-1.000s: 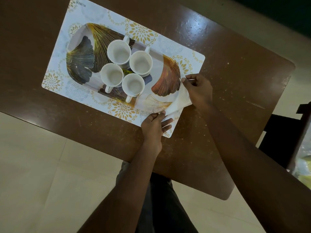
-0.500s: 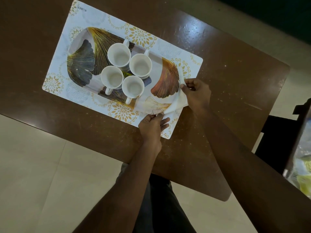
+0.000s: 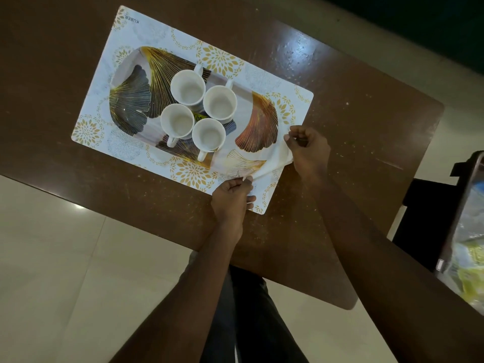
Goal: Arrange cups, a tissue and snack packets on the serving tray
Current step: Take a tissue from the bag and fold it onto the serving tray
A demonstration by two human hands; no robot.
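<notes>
Here left hand (image 3: 230,199) and right hand (image 3: 310,150) fingers (image 3: 287,138) pinch tissue (image 3: 273,163) on tray (image 3: 131,100), beside cups (image 3: 188,87).

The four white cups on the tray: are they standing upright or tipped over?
Upright. Each of the four cups shows its round open mouth to the head camera above, and all stand on the tray.

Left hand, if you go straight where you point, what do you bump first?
Left hand pinches the tissue; straight ahead comes the serving tray, probably its near right end. The cups seem off to the side.
</notes>
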